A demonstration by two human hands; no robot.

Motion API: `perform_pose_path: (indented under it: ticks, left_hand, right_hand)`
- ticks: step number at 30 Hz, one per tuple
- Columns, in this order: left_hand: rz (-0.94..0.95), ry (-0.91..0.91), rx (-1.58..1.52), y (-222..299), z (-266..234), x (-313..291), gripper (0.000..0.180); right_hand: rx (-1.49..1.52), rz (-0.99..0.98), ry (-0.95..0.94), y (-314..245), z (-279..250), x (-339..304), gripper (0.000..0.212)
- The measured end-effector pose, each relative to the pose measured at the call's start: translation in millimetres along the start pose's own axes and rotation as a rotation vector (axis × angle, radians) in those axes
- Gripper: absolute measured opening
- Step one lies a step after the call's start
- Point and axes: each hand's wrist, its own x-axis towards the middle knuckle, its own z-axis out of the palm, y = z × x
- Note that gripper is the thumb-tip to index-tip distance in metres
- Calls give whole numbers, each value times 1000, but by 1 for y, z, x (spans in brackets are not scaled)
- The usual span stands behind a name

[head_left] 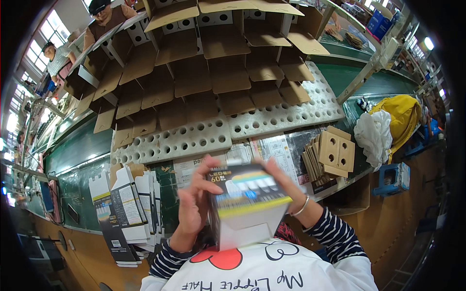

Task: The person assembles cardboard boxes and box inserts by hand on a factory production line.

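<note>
A black, white and yellow printed carton (247, 196), with pictures of light bulbs on it, is held up close to my chest. It looks folded into a box, with a plain white end panel facing me. My left hand (195, 198) presses on its left side, fingers bent over the edge. Against the opposite side lies my right hand (285, 186), partly hidden behind the carton and slightly blurred. To the left, a stack of flattened printed cartons (124, 213) lies on the table.
Rows of open brown cardboard boxes (194, 75) with flaps out stand ahead, above white perforated foam boards (184, 138). Cardboard inserts with round holes (335, 153) are piled at right. Beyond are a yellow cloth (400, 116) and a blue stool (392, 179). Other people sit across the line.
</note>
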Motion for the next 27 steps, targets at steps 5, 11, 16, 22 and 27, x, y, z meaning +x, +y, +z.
perform_pose_path:
  ticks: [5,11,16,22,27]
  left_hand:
    - [429,346,261,39,27,37,99]
    - [14,359,264,-18,8,-9,58]
    - [-208,375,466,-43,-10,-27,19]
    - [-174,339,500,-46,-39,-31,15]
    - [-294,316,539,-43,-46,-33,17]
  right_hand:
    - [-356,-968,-207,-43,33,-10,80]
    - [-757,-718,47,30,9,0,74]
    - [-704,-591,262,45,-4,9,51]
    - [-1313,-972,70,35,10,2,23]
    - [-2243,-600,-351,91,30,56,28]
